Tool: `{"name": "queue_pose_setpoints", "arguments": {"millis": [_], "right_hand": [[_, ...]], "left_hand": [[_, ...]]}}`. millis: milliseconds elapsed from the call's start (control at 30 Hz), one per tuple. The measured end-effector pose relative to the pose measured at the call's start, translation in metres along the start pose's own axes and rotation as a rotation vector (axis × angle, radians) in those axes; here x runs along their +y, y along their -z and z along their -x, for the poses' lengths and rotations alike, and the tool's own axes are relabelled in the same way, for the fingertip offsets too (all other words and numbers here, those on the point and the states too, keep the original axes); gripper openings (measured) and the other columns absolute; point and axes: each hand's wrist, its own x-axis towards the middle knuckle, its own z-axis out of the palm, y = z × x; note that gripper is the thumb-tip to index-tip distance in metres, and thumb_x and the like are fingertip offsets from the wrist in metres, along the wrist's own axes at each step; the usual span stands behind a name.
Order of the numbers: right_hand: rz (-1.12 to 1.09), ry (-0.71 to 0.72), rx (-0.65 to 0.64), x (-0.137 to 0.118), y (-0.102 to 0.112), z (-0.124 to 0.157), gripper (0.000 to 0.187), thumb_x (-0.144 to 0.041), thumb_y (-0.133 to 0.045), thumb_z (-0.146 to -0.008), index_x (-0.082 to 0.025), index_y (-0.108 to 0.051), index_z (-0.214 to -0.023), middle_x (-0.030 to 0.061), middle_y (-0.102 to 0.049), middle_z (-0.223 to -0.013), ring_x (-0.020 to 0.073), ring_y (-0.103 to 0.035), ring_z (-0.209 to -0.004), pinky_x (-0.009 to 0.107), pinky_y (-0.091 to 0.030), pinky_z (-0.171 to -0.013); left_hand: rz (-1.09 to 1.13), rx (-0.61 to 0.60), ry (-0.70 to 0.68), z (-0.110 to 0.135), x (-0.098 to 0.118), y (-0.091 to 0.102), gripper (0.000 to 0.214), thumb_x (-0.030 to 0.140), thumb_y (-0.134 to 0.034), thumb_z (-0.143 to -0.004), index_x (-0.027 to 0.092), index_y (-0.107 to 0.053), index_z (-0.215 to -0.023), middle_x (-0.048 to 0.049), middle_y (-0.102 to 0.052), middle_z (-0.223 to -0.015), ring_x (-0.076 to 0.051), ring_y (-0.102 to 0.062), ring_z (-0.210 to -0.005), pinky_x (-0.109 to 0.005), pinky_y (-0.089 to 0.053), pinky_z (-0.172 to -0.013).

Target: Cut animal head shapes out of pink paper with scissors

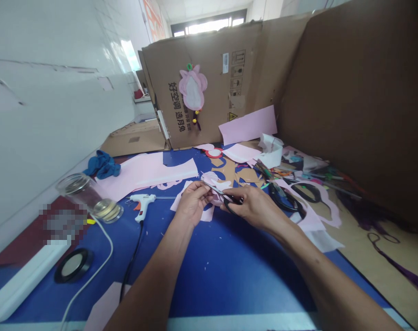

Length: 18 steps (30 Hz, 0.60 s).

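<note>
My left hand pinches a small pale pink paper piece over the blue table mat. My right hand is closed on the black handles of a pair of scissors, whose blades reach into the pink piece just right of my left fingers. Both hands hover close together above the mat, with pink offcuts lying beneath them.
A white glue gun lies left of my hands, its black cord running toward me. A glass jar, black lid and white power strip sit at left. Cardboard walls stand behind and right. Another pair of scissors and pens lie at right.
</note>
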Motion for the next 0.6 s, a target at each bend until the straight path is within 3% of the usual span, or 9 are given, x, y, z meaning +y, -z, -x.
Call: {"name": "queue_pose_setpoints", "arguments": {"millis": [333, 600], "right_hand": [[0.049, -0.010, -0.021, -0.001, 0.001, 0.000, 0.021, -0.031, -0.068, -0.088, -0.027, -0.084, -0.102, 0.0015, -0.077, -0.080, 0.0182, -0.062, -0.069, 0.027, -0.037, -0.061], [0.088, -0.019, -0.021, -0.004, 0.001, 0.001, 0.015, -0.035, -0.072, -0.088, -0.029, -0.083, -0.095, 0.0009, -0.076, -0.080, 0.0189, -0.062, -0.070, 0.028, -0.035, -0.062]], "left_hand": [[-0.081, -0.055, 0.048, -0.001, 0.008, 0.007, 0.019, 0.016, -0.082, -0.071, 0.015, -0.067, -0.082, -0.0071, -0.073, -0.075, -0.015, -0.068, -0.065, -0.027, -0.056, -0.066], [-0.107, -0.079, -0.023, -0.002, 0.011, 0.008, 0.017, 0.016, -0.083, -0.069, 0.015, -0.067, -0.074, -0.0057, -0.071, -0.074, -0.014, -0.067, -0.068, -0.027, -0.054, -0.072]]}}
